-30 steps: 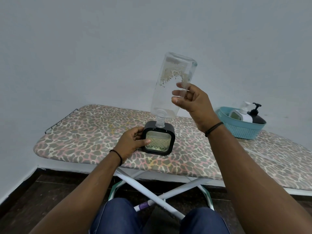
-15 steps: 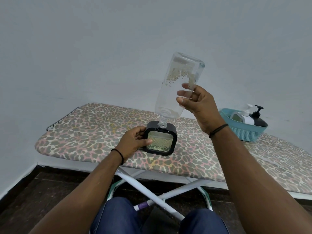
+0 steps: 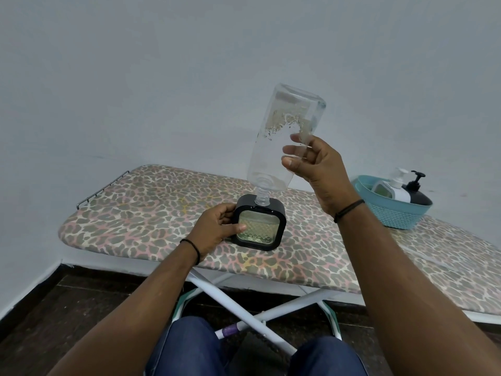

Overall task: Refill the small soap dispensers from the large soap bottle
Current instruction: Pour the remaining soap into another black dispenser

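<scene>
A large clear soap bottle [image 3: 273, 137] is held upside down, tilted right at its base, with its threaded neck resting in the top of a small square black dispenser [image 3: 259, 222]. The bottle looks almost empty, with residue clinging near its raised base. Yellowish soap shows in the dispenser's clear window. My right hand [image 3: 315, 165] grips the bottle's side with fingers curled round it. My left hand [image 3: 217, 229] holds the dispenser's left side, thumb across its front. The dispenser stands on the leopard-print ironing board [image 3: 135, 213].
A teal basket [image 3: 390, 213] at the board's right holds a white pump dispenser [image 3: 395, 187] and a black pump dispenser [image 3: 414, 192]. A grey wall rises right behind the board. Below are the board's white crossed legs [image 3: 244, 308], my knees and a dark floor.
The bottle has tipped a little further right, then its neck settled deeper into the dispenser's top. Both hands keep their holds.
</scene>
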